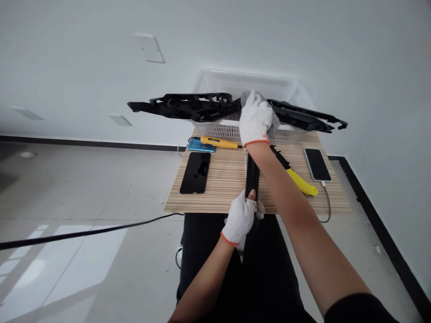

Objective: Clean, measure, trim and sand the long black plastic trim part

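Observation:
My left hand (238,219), in a white knit glove with a bare thumb tip, grips the near end of a long black plastic piece (252,177) at the table's front edge. The piece runs away from me, and its far end is hidden below my right hand (255,117). That hand, also gloved, is closed on a crumpled grey cloth (275,124) at the basket's front rim. Black plastic trim parts (198,107) lie across the white basket (218,130) and stick out on both sides.
On the striped wooden table (222,172) are a black phone (195,172), a blue phone (198,145), a yellow-orange tool (218,142), a yellow-handled tool (303,183) and a phone on a cable (317,164). A white wall (101,67) stands behind. A black cable (101,231) extends left.

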`<state>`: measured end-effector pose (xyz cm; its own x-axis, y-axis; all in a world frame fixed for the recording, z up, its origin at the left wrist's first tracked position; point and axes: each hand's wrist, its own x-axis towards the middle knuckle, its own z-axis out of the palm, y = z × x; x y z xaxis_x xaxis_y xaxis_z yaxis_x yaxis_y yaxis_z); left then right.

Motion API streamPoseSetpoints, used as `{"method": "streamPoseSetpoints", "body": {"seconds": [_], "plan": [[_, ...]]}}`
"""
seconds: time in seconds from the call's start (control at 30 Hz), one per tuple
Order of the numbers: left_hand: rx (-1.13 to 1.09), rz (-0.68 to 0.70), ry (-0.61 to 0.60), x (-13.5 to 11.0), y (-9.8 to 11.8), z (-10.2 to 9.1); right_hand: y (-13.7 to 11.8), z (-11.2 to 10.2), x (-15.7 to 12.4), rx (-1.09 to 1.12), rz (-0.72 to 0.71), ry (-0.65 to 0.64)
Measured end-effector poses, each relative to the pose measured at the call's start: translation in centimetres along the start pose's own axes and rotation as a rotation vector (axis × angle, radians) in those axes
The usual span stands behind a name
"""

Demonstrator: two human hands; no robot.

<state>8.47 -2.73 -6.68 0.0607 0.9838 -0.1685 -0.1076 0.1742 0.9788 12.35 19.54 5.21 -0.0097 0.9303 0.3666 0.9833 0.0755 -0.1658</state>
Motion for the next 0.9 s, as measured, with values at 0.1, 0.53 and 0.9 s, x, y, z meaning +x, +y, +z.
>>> {"method": "streamPoseSetpoints", "body": {"seconds": [0.1, 0.53, 0.9], "plan": [[-0.008, -0.014, 0.004, 0.0, 0.3, 0.0, -0.4, -0.5, -2.5, -0.066, 0.059, 0.003], [0.089, 0.120, 0.093, 0.6, -1.1, -0.6, 0.8, -0.5, -12.3, 0.000, -0.062, 0.011], [0.078, 0.134, 0.068, 0.8, -3.6, -2.6, 1.9, -4.4, -19.8, 0.086, -0.107, -0.195]]}}
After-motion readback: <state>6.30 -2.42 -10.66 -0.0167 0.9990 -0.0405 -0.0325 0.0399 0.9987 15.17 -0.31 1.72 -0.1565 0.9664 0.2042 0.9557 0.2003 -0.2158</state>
